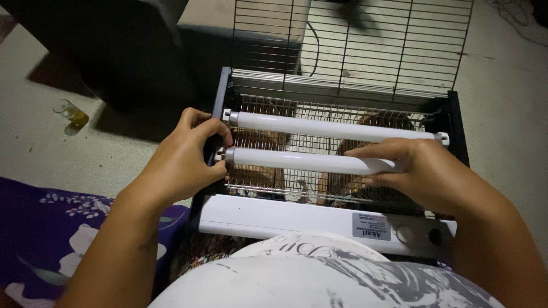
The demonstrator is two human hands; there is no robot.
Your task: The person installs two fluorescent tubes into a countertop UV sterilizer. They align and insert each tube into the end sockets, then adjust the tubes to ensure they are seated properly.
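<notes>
A black-framed lamp unit with a wire grid lies on the floor in front of me. Two white tube lamps run across it side by side. The upper tube sits between its end sockets. My left hand pinches the metal left end of the lower tube. My right hand wraps around that same tube's right part, fingers over the top. A white housing bar with a label runs along the unit's near edge.
An outer wire guard is swung up behind the unit. A small glass with yellow liquid stands on the floor at the left. A purple flowered cloth lies at the lower left. Dark furniture stands at the back left.
</notes>
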